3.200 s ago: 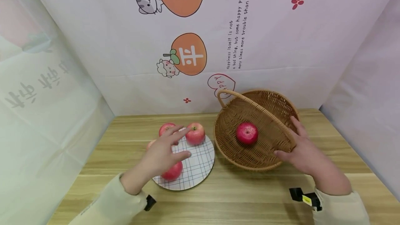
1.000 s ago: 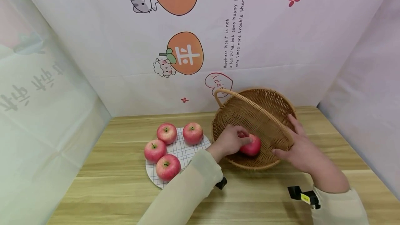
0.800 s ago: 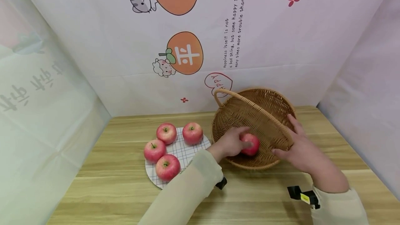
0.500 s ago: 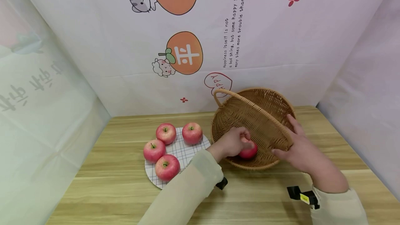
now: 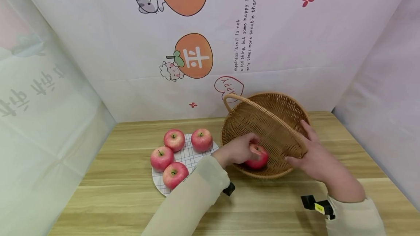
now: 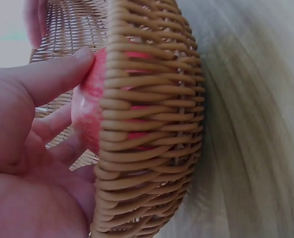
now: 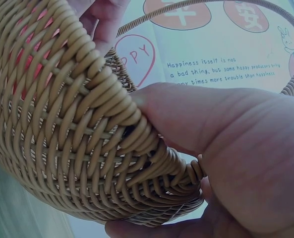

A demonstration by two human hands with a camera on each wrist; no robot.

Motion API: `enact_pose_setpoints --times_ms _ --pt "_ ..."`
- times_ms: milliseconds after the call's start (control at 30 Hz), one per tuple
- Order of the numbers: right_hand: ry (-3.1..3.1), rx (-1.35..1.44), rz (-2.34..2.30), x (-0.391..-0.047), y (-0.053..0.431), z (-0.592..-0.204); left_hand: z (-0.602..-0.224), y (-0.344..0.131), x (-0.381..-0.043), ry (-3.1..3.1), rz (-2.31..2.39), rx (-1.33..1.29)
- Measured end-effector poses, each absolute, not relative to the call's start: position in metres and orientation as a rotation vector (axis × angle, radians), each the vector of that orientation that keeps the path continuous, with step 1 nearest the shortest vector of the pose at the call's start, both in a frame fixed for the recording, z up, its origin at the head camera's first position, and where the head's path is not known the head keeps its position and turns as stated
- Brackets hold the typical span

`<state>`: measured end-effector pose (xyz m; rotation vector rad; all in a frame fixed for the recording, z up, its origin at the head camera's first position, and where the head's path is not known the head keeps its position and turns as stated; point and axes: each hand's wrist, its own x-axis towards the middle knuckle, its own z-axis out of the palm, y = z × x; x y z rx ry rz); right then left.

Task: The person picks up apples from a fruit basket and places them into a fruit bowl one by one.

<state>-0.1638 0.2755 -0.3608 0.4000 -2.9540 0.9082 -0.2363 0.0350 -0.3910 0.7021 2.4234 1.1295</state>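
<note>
In the head view my left hand (image 5: 239, 150) reaches into the wicker basket (image 5: 273, 132) and holds a red apple (image 5: 261, 161) low against the near rim. The left wrist view shows the thumb on top of the apple (image 6: 85, 114) and fingers curled on its far side; basket weave hides the rest of it. My right hand (image 5: 316, 161) grips the basket's right rim beside the handle's base, thumb inside and fingers outside, as the right wrist view also shows. The basket leans with its mouth towards me.
Left of the basket lies a round checked plate (image 5: 197, 157) bearing several red apples (image 5: 175, 175); my left sleeve covers part of it. The basket handle (image 5: 262, 110) arches over the opening. A printed cloth wall (image 5: 147, 94) rises behind the wooden table (image 5: 108, 192).
My left hand has gone from above the plate into the basket and taken hold of the apple. Within the last second hand and apple shift slightly left and nearer. The right hand stays on the rim.
</note>
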Motion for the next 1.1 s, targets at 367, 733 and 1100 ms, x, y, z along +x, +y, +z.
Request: enact_pose_setpoints --times_ms 367,733,1100 --pt "-2.957 0.427 0.919 -0.1643 0.2738 -0.3609 -0.3835 0.0295 -0.2394 2.453 0.886 0.705" --pt "-2.945 0.443 0.949 -0.163 0.2724 -0.3604 -0.3842 0.0273 -0.2389 2.162 1.165 0.503" --pt "-2.927 0.465 0.963 -0.1628 0.2731 -0.3606 -0.3862 0.0287 -0.2377 2.13 1.148 0.596"
